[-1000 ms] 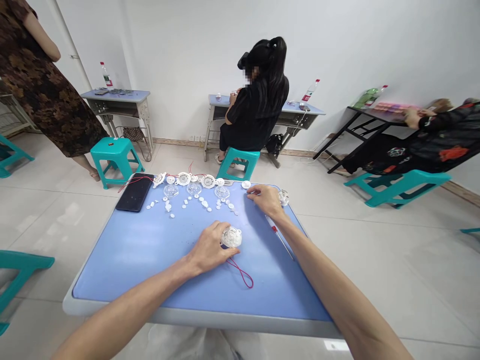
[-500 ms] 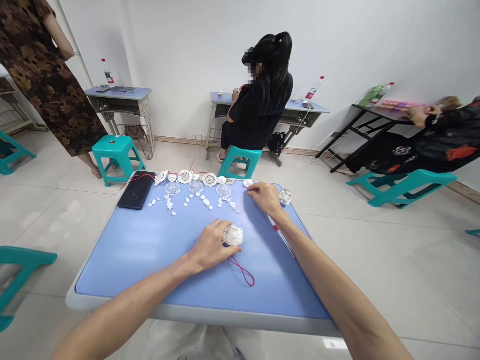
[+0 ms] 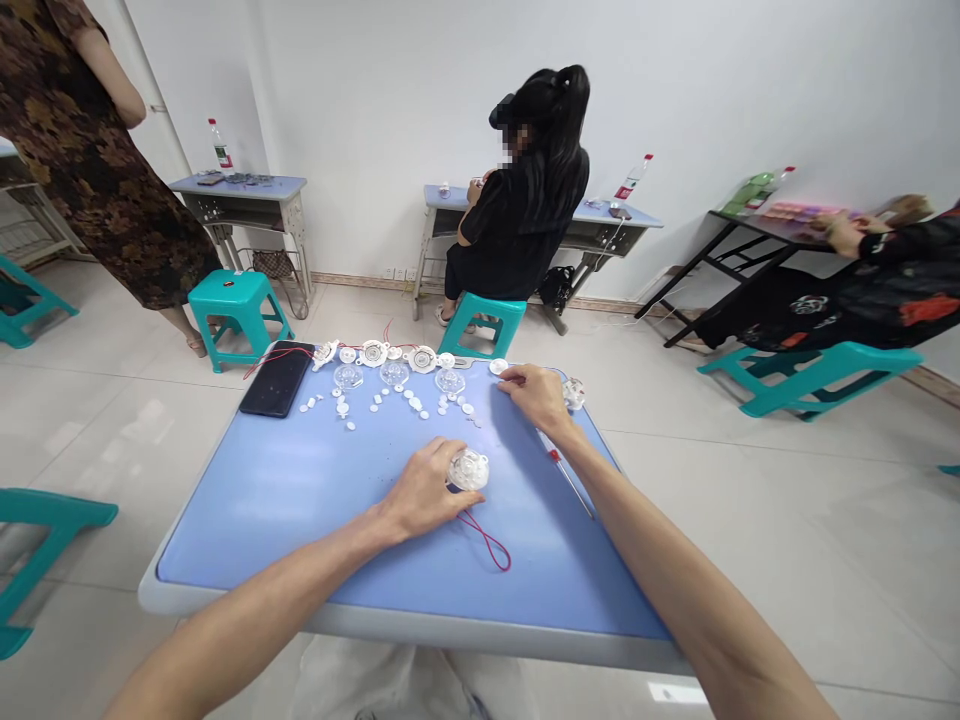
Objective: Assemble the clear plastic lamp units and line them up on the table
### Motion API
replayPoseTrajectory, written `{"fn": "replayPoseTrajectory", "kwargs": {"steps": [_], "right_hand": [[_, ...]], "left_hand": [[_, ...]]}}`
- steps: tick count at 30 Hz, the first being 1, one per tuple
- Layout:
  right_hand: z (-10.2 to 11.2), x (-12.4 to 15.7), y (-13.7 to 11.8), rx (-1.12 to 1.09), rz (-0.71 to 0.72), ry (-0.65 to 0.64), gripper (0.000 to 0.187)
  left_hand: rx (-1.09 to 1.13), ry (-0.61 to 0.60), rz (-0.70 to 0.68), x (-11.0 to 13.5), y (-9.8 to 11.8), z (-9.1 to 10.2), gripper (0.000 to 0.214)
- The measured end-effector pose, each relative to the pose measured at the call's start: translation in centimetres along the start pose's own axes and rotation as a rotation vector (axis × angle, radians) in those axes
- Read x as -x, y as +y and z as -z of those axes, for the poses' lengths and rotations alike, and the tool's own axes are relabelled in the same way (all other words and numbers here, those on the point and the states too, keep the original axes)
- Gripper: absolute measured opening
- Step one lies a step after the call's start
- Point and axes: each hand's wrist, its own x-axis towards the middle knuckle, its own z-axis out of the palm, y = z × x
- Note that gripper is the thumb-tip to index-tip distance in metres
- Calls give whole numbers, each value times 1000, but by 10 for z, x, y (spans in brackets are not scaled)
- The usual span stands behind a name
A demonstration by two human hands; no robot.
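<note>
Three other people share this white-walled, tiled room with you: a standing person in a brown patterned dress point(image 3: 90, 170) at the left, a person in black point(image 3: 517, 215) seated on a teal stool point(image 3: 481, 325) at a far desk, and a person in dark floral clothes point(image 3: 840, 305) seated at the right. Your own blue table point(image 3: 375, 520) fills the lower view, with a black smartphone point(image 3: 277, 378) at its far left corner and a row of white and clear plastic parts point(image 3: 394, 375) along its far side. Your left hand point(image 3: 424, 490) sits near the middle of the table, its fingers curled over a clear round plastic housing point(image 3: 469, 470) and gripping it from the left. That housing is round, so it shows no clear long axis, and it lies up and to the right of your left wrist, with a red cord point(image 3: 487, 543) looping from beneath it toward you. Your right hand point(image 3: 536, 397) is farther up the table, closer to the row of parts. Its fingertips point(image 3: 504, 377) are pinched just beside a small white disc point(image 3: 498, 367), but you cannot tell whether they hold anything.
</note>
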Motion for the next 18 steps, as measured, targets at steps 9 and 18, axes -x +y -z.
{"fn": "replayPoseTrajectory", "kwargs": {"steps": [9,18], "right_hand": [[26,29,-32,-106,6,23,19],[56,111,-76,-447,80,-235,31]], "left_hand": [[-6,-11,-4,0,0,1,48],[-4,-20,-7,-1,-3,0,54]]}}
